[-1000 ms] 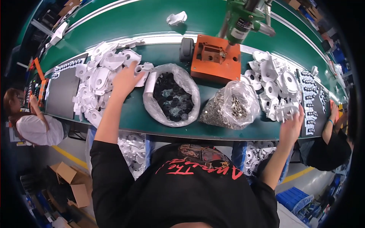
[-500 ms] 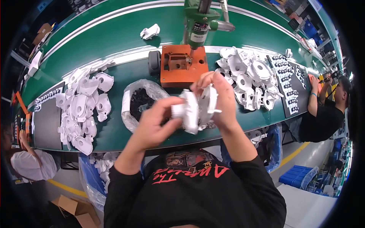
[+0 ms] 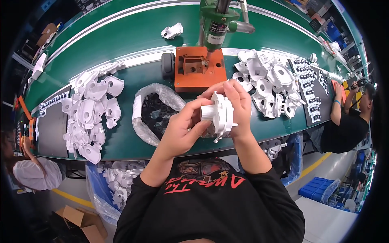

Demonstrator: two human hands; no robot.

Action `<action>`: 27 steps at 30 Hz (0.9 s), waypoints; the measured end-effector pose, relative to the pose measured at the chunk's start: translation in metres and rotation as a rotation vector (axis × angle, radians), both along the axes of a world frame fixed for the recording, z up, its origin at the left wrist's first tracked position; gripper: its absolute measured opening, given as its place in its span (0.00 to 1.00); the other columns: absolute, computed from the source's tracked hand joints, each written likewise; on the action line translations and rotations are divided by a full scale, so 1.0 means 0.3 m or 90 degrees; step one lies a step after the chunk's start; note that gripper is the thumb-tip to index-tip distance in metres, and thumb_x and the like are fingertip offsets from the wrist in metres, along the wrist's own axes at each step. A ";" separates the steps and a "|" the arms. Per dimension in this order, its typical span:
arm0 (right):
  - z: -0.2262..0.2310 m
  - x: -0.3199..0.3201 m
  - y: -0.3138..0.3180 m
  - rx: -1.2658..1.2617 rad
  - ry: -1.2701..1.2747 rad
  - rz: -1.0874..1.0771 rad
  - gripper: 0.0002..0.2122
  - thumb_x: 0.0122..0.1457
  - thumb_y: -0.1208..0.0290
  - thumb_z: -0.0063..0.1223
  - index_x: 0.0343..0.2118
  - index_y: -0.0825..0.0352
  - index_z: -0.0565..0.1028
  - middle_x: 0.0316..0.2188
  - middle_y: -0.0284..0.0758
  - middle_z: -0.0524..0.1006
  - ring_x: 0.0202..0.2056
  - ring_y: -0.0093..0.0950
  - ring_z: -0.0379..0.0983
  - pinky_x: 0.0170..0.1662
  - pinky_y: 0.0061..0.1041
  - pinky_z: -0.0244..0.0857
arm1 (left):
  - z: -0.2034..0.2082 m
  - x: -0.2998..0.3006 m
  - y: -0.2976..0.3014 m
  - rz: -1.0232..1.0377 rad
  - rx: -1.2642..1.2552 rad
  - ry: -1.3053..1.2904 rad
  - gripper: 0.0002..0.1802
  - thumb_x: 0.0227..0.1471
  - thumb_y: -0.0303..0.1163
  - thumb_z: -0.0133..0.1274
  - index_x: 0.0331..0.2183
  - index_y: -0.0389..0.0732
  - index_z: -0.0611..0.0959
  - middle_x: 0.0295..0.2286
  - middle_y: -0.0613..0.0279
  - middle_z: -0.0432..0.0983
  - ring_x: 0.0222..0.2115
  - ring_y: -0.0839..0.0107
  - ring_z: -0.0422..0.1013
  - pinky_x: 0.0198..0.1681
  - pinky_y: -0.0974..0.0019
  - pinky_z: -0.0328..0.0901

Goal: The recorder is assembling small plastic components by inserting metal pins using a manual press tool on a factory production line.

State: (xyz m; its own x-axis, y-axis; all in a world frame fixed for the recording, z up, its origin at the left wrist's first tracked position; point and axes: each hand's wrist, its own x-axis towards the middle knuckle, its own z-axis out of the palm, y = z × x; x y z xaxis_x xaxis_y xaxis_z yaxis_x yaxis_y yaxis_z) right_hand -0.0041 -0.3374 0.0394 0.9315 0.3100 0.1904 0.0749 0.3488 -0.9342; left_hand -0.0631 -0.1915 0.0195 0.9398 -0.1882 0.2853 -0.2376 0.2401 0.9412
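Observation:
In front of my chest, both hands hold a white plastic housing (image 3: 223, 115) with a round flange and a short ribbed cylinder on its left side. My left hand (image 3: 178, 128) pinches the cylinder between thumb and fingers. Wrapped round the flange from the right and behind is my right hand (image 3: 240, 109), partly hiding it. The pieces now sit pressed against each other; whether they are locked together I cannot tell. Just left of my hands lies a clear plastic bag (image 3: 140, 130) of small black parts. Beyond them stands an orange fixture block (image 3: 200, 84) under a green press (image 3: 214, 30).
White housings are heaped at left (image 3: 86, 115) and right (image 3: 279, 75). A dark tray of small black-and-white parts (image 3: 310, 95) lies far right. One housing (image 3: 172, 30) rests on the green belt. Blue lined bins (image 3: 97, 190) stand below the bench. Co-workers sit at both sides.
The two white pieces, one in each hand and apart before, have come together. My hands have closed in on each other. The whole view has shifted slightly.

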 end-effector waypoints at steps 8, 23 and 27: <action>0.002 0.026 0.005 0.065 0.054 -0.023 0.12 0.63 0.68 0.40 0.24 0.69 0.66 0.22 0.37 0.72 0.27 0.28 0.74 0.32 0.24 0.69 | -0.023 -0.003 -0.030 -0.025 -0.082 0.023 0.21 0.57 0.24 0.45 0.51 0.34 0.64 0.42 0.57 0.70 0.39 0.74 0.70 0.39 0.71 0.69; -0.024 0.029 -0.003 0.040 -0.034 -0.063 0.15 0.63 0.57 0.33 0.32 0.66 0.65 0.33 0.32 0.66 0.34 0.20 0.64 0.39 0.19 0.59 | -0.148 0.012 -0.052 0.295 0.131 -0.105 0.18 0.48 0.25 0.55 0.42 0.32 0.75 0.35 0.50 0.76 0.33 0.64 0.74 0.45 0.63 0.65; -0.032 0.020 -0.099 -0.047 -0.104 -0.167 0.09 0.59 0.67 0.46 0.35 0.68 0.68 0.36 0.34 0.68 0.35 0.22 0.63 0.39 0.22 0.59 | -0.061 0.100 0.087 0.309 0.342 -0.212 0.14 0.47 0.27 0.57 0.39 0.36 0.77 0.30 0.54 0.78 0.30 0.63 0.77 0.35 0.66 0.68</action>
State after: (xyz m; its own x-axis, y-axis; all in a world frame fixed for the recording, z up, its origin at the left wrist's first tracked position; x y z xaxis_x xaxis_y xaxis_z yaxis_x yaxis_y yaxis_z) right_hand 0.0020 -0.3670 0.0298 0.9403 0.0814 0.3303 0.3049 0.2292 -0.9244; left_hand -0.0330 -0.1656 0.0013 0.8335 0.0286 0.5517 -0.4884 -0.4285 0.7601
